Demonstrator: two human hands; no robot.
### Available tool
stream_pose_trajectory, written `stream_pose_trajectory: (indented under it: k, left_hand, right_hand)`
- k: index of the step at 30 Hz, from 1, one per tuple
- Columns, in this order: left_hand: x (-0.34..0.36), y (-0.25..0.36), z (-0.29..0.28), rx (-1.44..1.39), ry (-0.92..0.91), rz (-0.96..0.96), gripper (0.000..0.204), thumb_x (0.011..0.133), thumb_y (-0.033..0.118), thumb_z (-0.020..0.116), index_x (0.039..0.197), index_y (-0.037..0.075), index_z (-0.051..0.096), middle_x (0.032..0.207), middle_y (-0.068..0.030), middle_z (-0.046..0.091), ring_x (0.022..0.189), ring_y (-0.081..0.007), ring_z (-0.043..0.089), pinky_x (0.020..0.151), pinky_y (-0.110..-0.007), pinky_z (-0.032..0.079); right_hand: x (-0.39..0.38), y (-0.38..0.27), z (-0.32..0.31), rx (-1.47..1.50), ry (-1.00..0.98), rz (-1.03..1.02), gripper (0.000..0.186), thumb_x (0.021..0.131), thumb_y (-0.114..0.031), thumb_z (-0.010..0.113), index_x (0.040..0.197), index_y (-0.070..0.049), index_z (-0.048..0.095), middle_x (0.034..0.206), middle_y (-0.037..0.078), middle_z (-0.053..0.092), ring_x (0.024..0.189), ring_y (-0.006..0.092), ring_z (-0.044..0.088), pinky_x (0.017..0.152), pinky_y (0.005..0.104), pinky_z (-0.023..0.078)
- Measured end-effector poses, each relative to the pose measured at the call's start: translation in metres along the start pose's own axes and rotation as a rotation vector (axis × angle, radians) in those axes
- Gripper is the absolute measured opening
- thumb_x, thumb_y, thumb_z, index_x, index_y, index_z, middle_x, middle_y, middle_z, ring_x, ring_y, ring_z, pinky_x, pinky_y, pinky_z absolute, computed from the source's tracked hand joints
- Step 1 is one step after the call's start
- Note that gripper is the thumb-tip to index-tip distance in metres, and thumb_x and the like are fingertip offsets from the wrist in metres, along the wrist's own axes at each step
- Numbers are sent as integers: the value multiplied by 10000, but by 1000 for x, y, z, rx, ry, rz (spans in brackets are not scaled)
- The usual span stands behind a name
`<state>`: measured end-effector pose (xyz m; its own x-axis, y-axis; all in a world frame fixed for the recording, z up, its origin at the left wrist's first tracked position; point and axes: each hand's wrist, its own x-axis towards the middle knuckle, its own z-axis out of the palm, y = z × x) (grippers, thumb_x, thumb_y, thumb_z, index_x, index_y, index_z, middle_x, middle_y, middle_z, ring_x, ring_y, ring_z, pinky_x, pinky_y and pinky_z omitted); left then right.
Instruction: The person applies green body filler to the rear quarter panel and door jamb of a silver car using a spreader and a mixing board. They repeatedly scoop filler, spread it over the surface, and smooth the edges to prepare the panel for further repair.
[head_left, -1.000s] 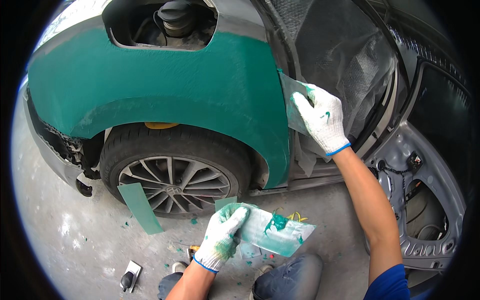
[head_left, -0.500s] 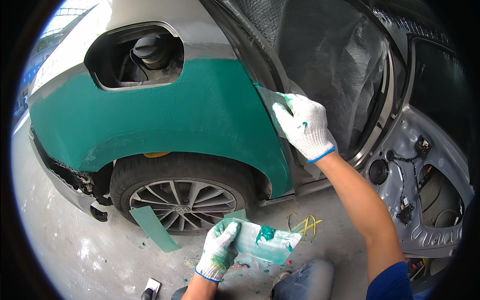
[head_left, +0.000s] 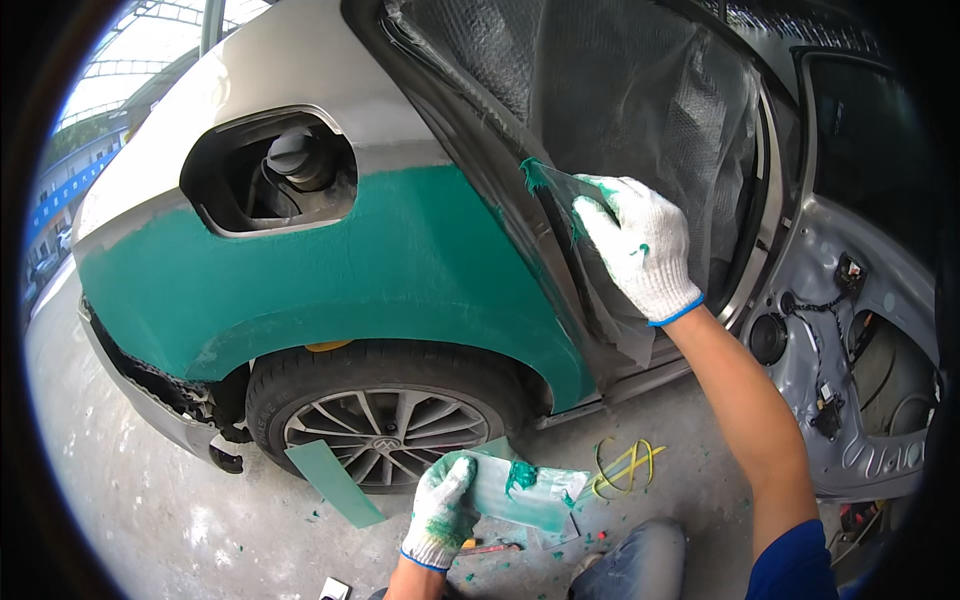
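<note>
My left hand [head_left: 441, 512], in a white knitted glove stained green, is closed on the end of a flat mixing board [head_left: 540, 507] with a dab of green putty [head_left: 520, 477] on it. My right hand [head_left: 642, 247], gloved the same way, grips a translucent putty spreader [head_left: 562, 185]. Green putty clings to the spreader's tip, which is in front of the plastic-covered door opening, just right of the car's rear fender [head_left: 330, 280]. A broad coat of smooth green putty covers that fender around the wheel arch and up to the fuel filler opening [head_left: 300, 175].
Below the fender is the rear wheel [head_left: 390, 430], with a green strip [head_left: 335, 485] leaning against it. Yellow strapping [head_left: 628, 467] and green crumbs lie on the concrete floor. Plastic sheeting [head_left: 640, 100] covers the door opening. A stripped car door [head_left: 880, 300] stands open at the right.
My right hand and the spreader have moved away from the fender's edge, to the right. More green putty now shows on the spreader's tip. The whole view has shifted slightly.
</note>
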<state>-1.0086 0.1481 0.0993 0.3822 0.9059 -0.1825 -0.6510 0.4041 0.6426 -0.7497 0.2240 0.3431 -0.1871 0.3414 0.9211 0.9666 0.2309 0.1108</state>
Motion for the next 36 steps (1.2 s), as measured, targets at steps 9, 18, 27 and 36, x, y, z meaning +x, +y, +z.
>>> stream_pose_trajectory:
  k: [9,18,27,36]
  left_hand:
    - [2,5,34,18,-59,176,204,943,193,654,1059,25,653,891,-85,697,751,-204,683,665,-332,581]
    - [-42,23,128,146,-403,138,228,941,204,663,1073,19,645,958,-58,684,836,-151,660,730,-293,562]
    - [-66,17,122,243,-462,256,280,894,228,721,1053,15,633,978,-87,696,851,-158,663,759,-294,555]
    - [-74,16,114,197,-467,342,258,903,216,705,1050,20,624,996,-99,693,868,-176,656,789,-326,549]
  right_hand:
    - [-29,18,-99,835,-471,490,241,1008,-120,572,1189,32,619,987,40,683,900,71,593,829,264,510]
    - [-73,-29,-135,1558,-1001,821,738,866,-381,765,1418,22,488,1141,62,653,986,146,646,844,290,549]
    - [-44,-44,-170,1003,-1363,512,621,820,-249,798,1316,51,576,1130,114,685,1008,137,615,891,291,497]
    - [-13,-40,-195,697,-1330,276,620,788,-317,817,1259,40,629,1097,149,702,995,165,641,874,311,510]
